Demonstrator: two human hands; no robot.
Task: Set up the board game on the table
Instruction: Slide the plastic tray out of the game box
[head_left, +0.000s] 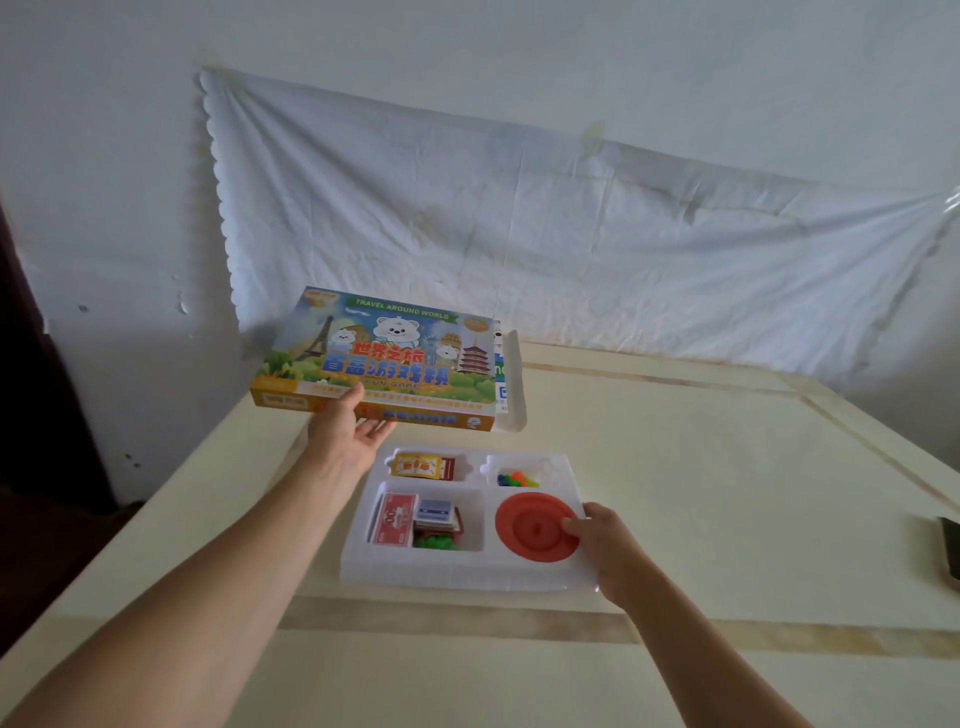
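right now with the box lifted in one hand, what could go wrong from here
1. The left hand grips the game box by its near edge only, raised above the table; it could tip or slip.
2. A white insert pokes out of the box's right end and may slide out.
3. The right hand touches the red disc at the tray's rim; jolting the tray could scatter the loose coloured pawns.

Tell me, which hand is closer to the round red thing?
Right. The right hand rests its thumb on the red disc, at its right edge, in the white tray. The left hand is farther back and left, holding the game box.
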